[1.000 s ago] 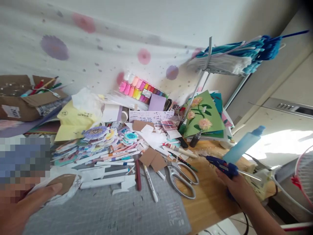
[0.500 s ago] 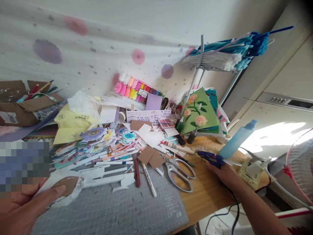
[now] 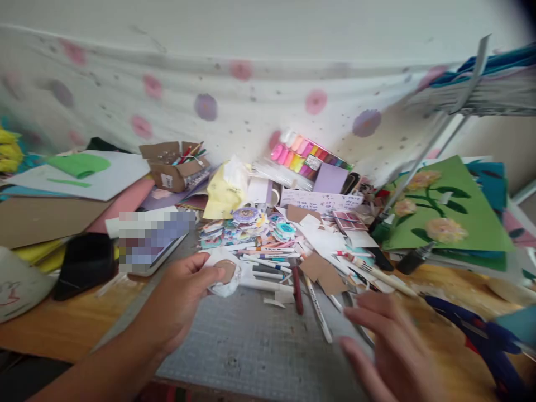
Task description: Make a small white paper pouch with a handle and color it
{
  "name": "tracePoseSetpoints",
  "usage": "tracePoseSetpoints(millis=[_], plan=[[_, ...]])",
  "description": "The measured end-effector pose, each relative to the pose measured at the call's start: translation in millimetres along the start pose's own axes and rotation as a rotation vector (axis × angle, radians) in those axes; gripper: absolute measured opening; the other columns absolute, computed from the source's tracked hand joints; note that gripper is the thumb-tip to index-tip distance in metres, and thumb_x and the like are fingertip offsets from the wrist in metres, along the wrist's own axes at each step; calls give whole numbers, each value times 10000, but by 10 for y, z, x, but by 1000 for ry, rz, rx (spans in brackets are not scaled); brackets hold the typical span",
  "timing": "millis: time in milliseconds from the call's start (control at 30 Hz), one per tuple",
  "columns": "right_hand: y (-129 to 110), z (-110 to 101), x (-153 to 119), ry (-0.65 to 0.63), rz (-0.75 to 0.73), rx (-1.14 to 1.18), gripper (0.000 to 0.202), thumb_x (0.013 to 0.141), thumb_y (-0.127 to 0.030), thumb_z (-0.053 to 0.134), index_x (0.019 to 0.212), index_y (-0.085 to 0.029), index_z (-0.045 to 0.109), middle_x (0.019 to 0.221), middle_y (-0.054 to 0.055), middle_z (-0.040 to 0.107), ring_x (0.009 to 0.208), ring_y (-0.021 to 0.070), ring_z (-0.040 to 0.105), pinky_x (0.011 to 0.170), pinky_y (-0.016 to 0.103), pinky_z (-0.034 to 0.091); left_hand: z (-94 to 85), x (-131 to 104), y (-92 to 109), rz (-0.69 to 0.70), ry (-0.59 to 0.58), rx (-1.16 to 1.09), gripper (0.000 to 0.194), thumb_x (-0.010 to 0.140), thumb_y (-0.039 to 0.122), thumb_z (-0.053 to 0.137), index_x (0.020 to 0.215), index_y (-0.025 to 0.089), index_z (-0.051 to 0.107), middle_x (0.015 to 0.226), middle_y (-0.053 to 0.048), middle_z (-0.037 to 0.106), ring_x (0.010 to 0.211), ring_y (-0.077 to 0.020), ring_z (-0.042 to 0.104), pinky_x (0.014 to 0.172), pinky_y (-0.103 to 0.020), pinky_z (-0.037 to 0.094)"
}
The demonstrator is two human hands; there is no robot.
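Note:
My left hand (image 3: 184, 293) pinches a brown cardboard oval with white paper around its edge (image 3: 226, 272) over the grey cutting mat (image 3: 234, 346). The thumb presses on the brown face. My right hand (image 3: 389, 340) hovers at the mat's right side, blurred, its fingers apart and nothing visible in them. Beneath it the scissors (image 3: 365, 326) are mostly covered. To its right lies a blue hot glue gun (image 3: 473, 329) on the wooden table. A white marker (image 3: 319, 315) and a dark red stick (image 3: 297, 290) rest on the mat between my hands.
Behind the mat are heaped paper cutouts (image 3: 247, 218), brown card pieces (image 3: 324, 272) and several pens. A green flower picture (image 3: 464, 206) leans at right beside a metal stand (image 3: 419, 151). Farther left are a cardboard box (image 3: 171, 176) and a black phone-like object (image 3: 84, 265).
My right hand has let go of the glue gun and moved left toward the mat. The view has turned left. My left hand still holds the paper-edged oval.

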State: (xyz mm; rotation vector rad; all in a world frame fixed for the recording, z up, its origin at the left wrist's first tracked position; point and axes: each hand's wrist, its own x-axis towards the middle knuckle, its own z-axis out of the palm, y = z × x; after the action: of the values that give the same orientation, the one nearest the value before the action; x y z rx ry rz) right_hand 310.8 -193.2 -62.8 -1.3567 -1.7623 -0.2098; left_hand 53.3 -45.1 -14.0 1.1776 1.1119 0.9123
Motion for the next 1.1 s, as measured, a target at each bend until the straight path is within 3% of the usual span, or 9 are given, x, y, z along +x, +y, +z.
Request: tracePoseSetpoints(millis=[67, 167, 333, 500, 667, 800, 1100], plan=[[-224, 358, 419, -127, -62, 168, 337, 802, -223, 621, 1128, -179, 552, 1012, 118, 586, 955, 233, 577, 773, 322, 513, -18, -22, -6, 7, -26, -69, 100, 698, 257, 669, 728, 163, 655, 685, -5, 653, 695, -175, 585, 626, -258, 400], [-377, 771, 812, -209, 43, 358, 324, 812, -295, 623, 1110, -193, 549, 989, 86, 588, 880, 198, 576, 736, 313, 512, -45, -36, -13, 37, -36, -134, 61, 695, 214, 650, 697, 153, 649, 673, -16, 643, 662, -165, 568, 619, -265, 396], [-344, 1093, 956, -172, 202, 529, 83, 809, -289, 621, 839, -212, 630, 782, 21, 613, 663, 146, 558, 597, 273, 476, -78, -7, -51, 46, -8, -189, 55, 695, 172, 609, 717, 145, 652, 671, -21, 631, 633, -151, 540, 602, -272, 377], [-384, 1143, 952, -101, 171, 530, 113, 814, -172, 602, 712, -211, 630, 663, -9, 606, 616, 119, 549, 554, 225, 452, -74, 37, -73, 24, -32, -197, 39, 690, 179, 620, 700, 144, 633, 654, -8, 603, 627, -144, 519, 607, -276, 369], [-458, 1108, 933, -7, -141, 336, 135, 784, -58, 588, 836, -157, 662, 758, 52, 627, 679, 142, 589, 585, 246, 489, -19, 31, -77, 34, -12, -158, 40, 705, 195, 612, 692, 158, 620, 641, 19, 584, 622, -137, 506, 594, -261, 364], [-500, 1094, 890, 45, -360, 116, 151, 774, -43, 601, 891, -110, 670, 744, 84, 643, 675, 174, 566, 590, 293, 497, 22, -22, -96, 65, 77, -78, 84, 691, 246, 630, 661, 167, 628, 613, 32, 589, 592, -139, 513, 565, -249, 361], [-505, 1096, 812, -59, -481, -97, 229, 844, -113, 528, 1039, -92, 647, 882, 117, 674, 820, 225, 603, 694, 333, 529, 52, -50, -122, 71, 139, -72, 149, 683, 308, 670, 714, 163, 649, 669, 9, 625, 607, -149, 527, 550, -241, 364]])
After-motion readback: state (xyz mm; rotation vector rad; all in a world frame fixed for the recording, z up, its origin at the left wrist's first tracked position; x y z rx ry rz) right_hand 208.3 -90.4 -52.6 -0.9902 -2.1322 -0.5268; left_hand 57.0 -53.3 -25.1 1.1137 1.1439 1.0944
